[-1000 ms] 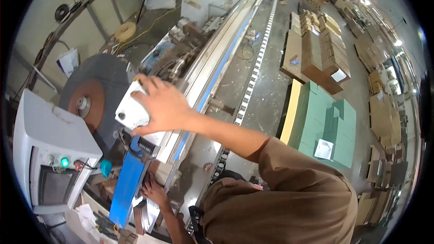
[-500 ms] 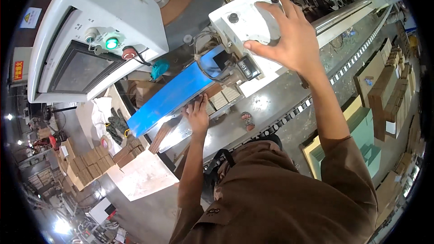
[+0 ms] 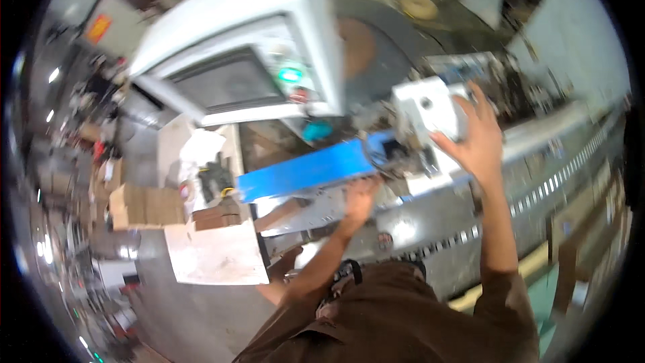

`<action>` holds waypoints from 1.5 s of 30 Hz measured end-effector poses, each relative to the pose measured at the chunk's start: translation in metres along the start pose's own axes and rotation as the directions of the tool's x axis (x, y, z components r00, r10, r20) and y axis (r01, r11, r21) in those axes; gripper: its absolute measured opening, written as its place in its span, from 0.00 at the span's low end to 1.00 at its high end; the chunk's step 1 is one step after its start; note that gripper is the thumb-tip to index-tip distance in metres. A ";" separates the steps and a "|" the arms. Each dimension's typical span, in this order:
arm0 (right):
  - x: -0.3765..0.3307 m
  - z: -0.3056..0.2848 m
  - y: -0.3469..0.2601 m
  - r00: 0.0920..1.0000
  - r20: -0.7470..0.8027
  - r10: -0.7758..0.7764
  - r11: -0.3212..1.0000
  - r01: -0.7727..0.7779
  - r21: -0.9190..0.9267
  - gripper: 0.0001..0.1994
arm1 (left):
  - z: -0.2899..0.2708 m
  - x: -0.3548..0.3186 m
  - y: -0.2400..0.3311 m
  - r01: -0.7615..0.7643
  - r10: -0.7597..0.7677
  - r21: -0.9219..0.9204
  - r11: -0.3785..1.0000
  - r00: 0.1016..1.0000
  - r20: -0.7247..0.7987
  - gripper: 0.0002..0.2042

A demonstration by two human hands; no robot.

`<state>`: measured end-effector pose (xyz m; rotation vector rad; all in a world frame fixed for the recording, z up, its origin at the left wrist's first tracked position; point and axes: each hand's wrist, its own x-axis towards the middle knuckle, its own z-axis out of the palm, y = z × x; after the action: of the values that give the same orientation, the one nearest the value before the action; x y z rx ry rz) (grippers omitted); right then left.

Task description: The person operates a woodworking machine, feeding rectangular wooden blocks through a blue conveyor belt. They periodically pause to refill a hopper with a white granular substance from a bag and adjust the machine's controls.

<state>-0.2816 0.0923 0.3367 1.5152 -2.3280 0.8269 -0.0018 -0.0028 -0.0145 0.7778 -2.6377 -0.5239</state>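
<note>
The picture is blurred. My left hand point(image 3: 361, 200) is on the metal machine bed point(image 3: 322, 210), along the near edge of a long blue cover point(image 3: 306, 169). Its fingers look stretched out, and their tips reach the cover's edge. Brown strips point(image 3: 281, 212) lie on the bed to the left of it. My right hand point(image 3: 482, 136) curves around the rounded side of a white machine head point(image 3: 430, 109), thumb on the near side and fingers on the far side. A black knob point(image 3: 425, 103) tops this head.
A white control cabinet point(image 3: 235, 23) with a dark screen point(image 3: 228, 81), green lamp point(image 3: 290, 74) and red button point(image 3: 298, 95) stands at the back. On the left, a pale table point(image 3: 215, 255) bears brown stacks point(image 3: 216, 216), gloves point(image 3: 216, 176) and a white cloth point(image 3: 200, 148). Cardboard leans at right.
The whole view has turned, so machine and hands appear farther right and lower. My right hand stays around the white head. My left hand remains beside the blue cover, now blurred.
</note>
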 end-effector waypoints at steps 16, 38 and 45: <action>-0.006 0.003 0.003 0.998 0.057 0.033 0.999 -0.031 -0.031 0.40 | -0.180 -0.107 0.017 0.427 -0.311 0.215 0.878 0.852 -0.421 0.18; -0.010 0.008 0.007 0.996 0.074 0.042 0.998 -0.038 -0.049 0.38 | -0.234 -0.113 -0.003 0.404 -0.332 0.274 0.873 0.903 -0.272 0.28; -0.010 0.010 0.008 0.996 0.078 0.047 0.998 -0.043 -0.053 0.38 | -0.103 -0.065 0.008 0.211 -0.166 0.181 0.961 0.958 -0.233 0.28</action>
<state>-0.2836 0.0962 0.3209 1.5064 -2.4286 0.7245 0.0894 0.0153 0.0654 1.0931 -2.4528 -0.2017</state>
